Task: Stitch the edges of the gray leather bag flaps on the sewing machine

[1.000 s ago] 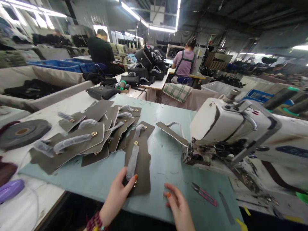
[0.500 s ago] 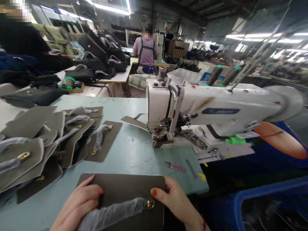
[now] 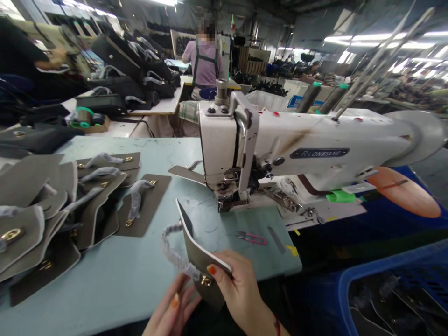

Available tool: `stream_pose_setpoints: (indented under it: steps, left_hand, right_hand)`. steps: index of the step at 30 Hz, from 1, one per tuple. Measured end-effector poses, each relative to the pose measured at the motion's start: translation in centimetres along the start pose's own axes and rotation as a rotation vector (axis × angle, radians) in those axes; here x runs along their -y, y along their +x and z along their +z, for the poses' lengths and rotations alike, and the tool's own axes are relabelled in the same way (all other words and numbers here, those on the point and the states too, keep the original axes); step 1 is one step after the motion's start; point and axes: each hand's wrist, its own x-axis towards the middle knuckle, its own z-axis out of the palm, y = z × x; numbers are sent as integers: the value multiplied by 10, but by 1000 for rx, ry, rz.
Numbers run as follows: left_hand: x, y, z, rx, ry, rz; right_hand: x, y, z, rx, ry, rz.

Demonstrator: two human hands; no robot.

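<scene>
My right hand (image 3: 238, 284) pinches the edge of a grey-brown bag panel (image 3: 199, 252), thumb on its face near a gold ring fitting. The panel is tilted up and slightly bent, its pale edge showing. A handle (image 3: 171, 247) wrapped in clear plastic arches from its left face. Below the handle, my left hand (image 3: 171, 305) has its fingers apart close to the panel's lower part; whether they touch it I cannot tell. In front stands a white sewing machine (image 3: 224, 140). Pink-handled thread snips (image 3: 252, 238) lie on the table near it.
Several similar panels with wrapped handles (image 3: 94, 200) are piled on the left of the pale green table (image 3: 147, 275). One panel (image 3: 187, 173) lies beside the machine head. A blue basket (image 3: 345, 284) holding panels stands at lower right. Two other people (image 3: 206, 63) (image 3: 21, 56) work further back.
The panel has turned from facing me flat to standing on a slant, held by my right hand. My left hand has come off its left side and moved right and down. The view has shifted slightly.
</scene>
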Motion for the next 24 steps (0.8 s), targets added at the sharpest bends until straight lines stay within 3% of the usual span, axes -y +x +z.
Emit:
stream_pose_setpoints:
  steps: [2, 4, 8, 11, 14, 24]
  left_hand:
    - [-8, 7, 19, 94, -175, -122]
    - [-23, 18, 33, 101, -207, -201]
    - [-50, 39, 48, -138, -182, -156]
    - [-65, 49, 51, -204, -145, -140]
    - [-78, 57, 53, -182, -80, -94]
    - [-92, 88, 53, -100, 68, -19]
  right_hand:
    - [-2, -3, 12, 12, 76, 4]
    - [-3, -7, 20, 9, 164, 61]
    - [-1, -7, 19, 61, 296, 251]
    - [-1, -2, 5, 164, 448, 372]
    - [-6, 6, -8, 183, 545, 436]
    - [-12, 41, -7, 150, 305, 431]
